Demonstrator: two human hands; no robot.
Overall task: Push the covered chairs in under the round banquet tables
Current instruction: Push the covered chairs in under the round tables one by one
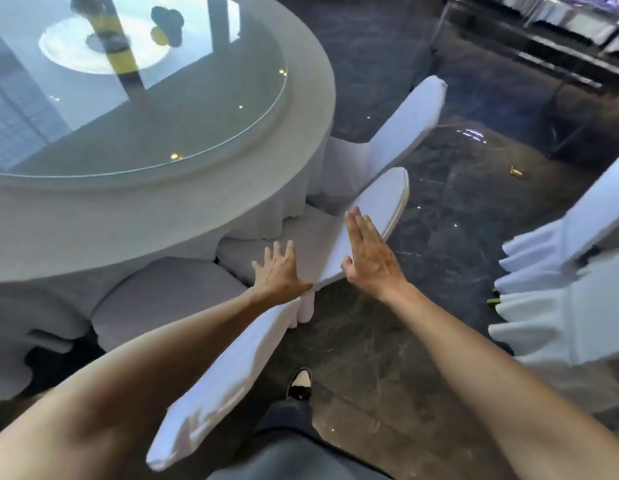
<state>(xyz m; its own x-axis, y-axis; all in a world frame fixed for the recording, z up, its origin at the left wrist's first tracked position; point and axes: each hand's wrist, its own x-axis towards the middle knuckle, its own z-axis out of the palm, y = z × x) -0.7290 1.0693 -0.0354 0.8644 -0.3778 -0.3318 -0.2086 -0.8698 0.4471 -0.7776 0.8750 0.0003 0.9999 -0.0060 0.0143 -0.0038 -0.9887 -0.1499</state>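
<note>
A round banquet table [162, 209] with a grey cloth and a glass turntable fills the upper left. Three white-covered chairs stand along its right side. The middle chair [380, 202] has its backrest tilted toward me; my right hand [368, 254] lies flat against that backrest with straight fingers. My left hand [280, 271] spreads open at the lower left corner of the same backrest, over the seat. The nearest chair [231, 368] passes under my left forearm, its seat [169, 299] tucked at the table skirt. A third chair [405, 123] stands farther back.
Another covered chair [571, 278] with a ruffled skirt stands at the right edge. Dark glossy marble floor [439, 271] runs between the two chair rows. My shoe [300, 384] and trouser leg are at the bottom centre. Dark furniture lines the top right.
</note>
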